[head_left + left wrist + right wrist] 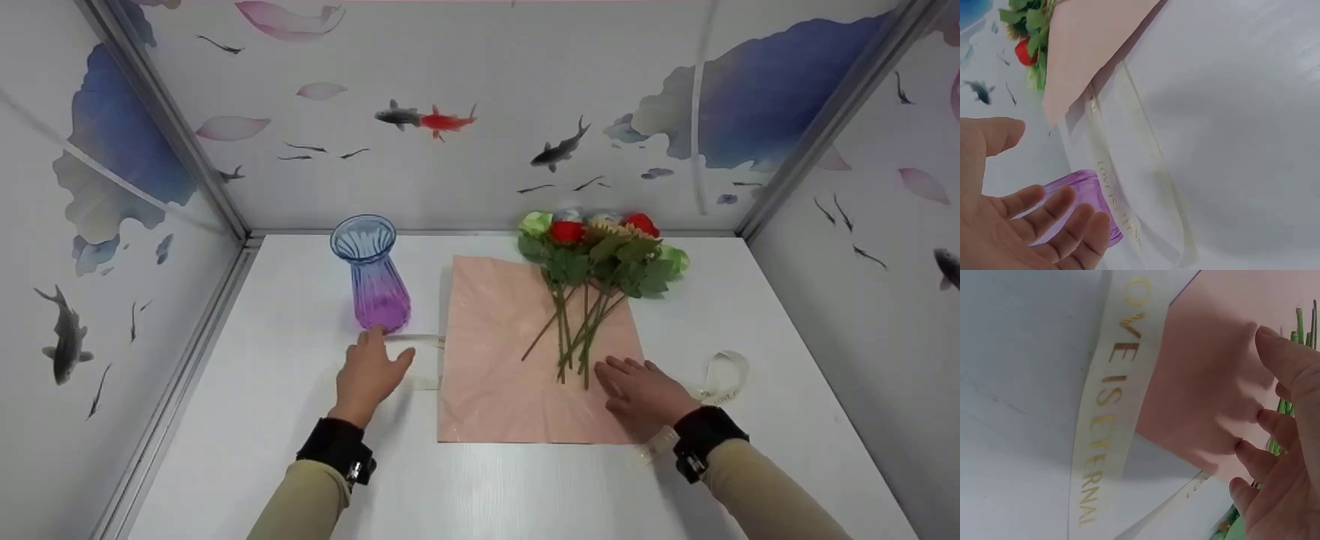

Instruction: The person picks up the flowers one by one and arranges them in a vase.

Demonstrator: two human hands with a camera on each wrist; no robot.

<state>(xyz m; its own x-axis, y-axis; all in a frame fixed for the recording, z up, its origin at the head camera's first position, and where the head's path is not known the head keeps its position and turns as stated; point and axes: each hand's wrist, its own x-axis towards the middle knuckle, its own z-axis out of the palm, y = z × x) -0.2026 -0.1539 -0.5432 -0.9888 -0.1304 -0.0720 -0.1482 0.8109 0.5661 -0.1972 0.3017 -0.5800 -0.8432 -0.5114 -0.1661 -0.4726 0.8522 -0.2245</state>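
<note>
My left hand (370,375) is just in front of a ribbed glass vase (381,292), blue at the top and purple at the base. Its fingers are loosely spread, with nothing held, and overlap the purple base (1092,197) in the left wrist view. My right hand (645,390) hovers close over the right edge of a pink wrapping paper sheet (495,360), fingers relaxed and holding nothing. Beside those fingers lie the green stems (589,330) of a bunch of flowers with red roses (568,232) and leaves. The flower heads point toward the back wall.
A cream ribbon (1109,405) with gold lettering passes under the paper. One end curls into a loop (727,375) at the right; the other part (1107,174) runs to the left by the vase. Printed walls with fish and petals (559,146) enclose the white table (510,487).
</note>
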